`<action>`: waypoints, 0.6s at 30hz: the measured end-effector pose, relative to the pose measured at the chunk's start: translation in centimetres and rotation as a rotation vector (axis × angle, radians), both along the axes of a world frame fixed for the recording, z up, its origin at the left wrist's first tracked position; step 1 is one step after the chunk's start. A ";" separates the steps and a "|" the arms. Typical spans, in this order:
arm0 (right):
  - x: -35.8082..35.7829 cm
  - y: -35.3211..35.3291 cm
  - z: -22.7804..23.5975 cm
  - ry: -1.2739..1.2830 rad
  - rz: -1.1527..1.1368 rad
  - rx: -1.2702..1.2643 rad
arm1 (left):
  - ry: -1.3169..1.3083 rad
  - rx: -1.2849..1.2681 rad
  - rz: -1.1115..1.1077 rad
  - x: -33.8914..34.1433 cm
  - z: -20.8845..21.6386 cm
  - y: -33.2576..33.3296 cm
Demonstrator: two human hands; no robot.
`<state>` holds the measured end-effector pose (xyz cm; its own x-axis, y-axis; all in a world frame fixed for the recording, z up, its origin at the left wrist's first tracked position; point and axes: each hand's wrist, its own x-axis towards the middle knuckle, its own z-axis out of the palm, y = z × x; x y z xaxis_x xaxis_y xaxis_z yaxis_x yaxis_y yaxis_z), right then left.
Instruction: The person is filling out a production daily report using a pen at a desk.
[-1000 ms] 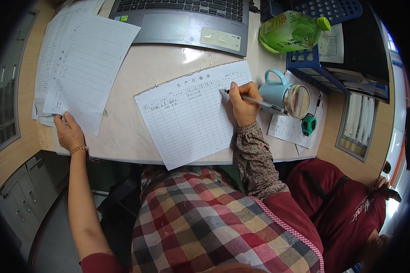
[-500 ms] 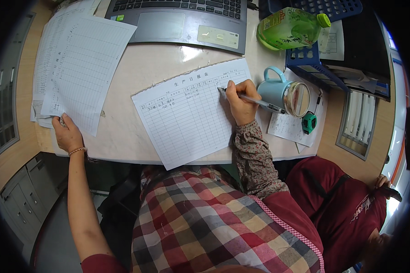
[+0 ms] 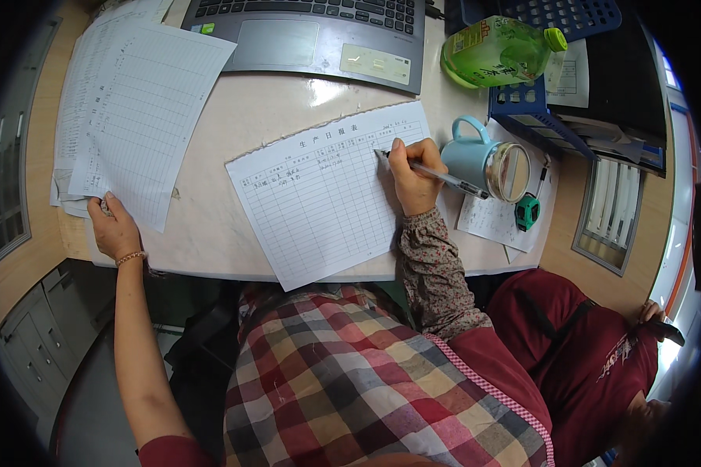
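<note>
we have the pen [image 3: 466, 185] grasped in our right hand [image 3: 418, 175], its tip at the upper right part of the printed form [image 3: 323, 218] on the worktop [image 3: 202, 226]. the pen should be light, stiff and rather smooth, so the lower barrel is a good place to hold. the form looks thin and easy to crease; we would take it by a side margin. our left hand [image 3: 117, 229] touches the loose sheets [image 3: 148, 117], but we cannot tell if it pinches them. the blue mug [image 3: 466, 156], just beside the pen's rear end, limits the room there; the laptop [image 3: 276, 43] lies beyond the form.
</note>
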<state>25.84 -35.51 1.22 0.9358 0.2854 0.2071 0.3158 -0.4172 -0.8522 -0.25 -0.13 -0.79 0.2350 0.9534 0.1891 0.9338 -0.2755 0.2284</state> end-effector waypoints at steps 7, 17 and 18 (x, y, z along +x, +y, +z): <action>0.1 -0.1 -0.1 0.012 0.009 0.040 | -0.004 0.031 -0.015 0.0 0.0 -0.1; 0.2 -0.3 -0.3 -0.003 -0.003 0.068 | -0.001 0.016 -0.008 -0.2 -0.1 0.0; 0.2 -0.2 -0.3 -0.004 -0.004 0.068 | 0.006 0.001 -0.002 -0.2 -0.1 0.0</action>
<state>26.08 -35.74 0.88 0.9360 0.2671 0.2293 0.3175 -0.3595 -0.8775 -0.43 -0.12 -0.93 0.2385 0.9528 0.1881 0.9345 -0.2778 0.2224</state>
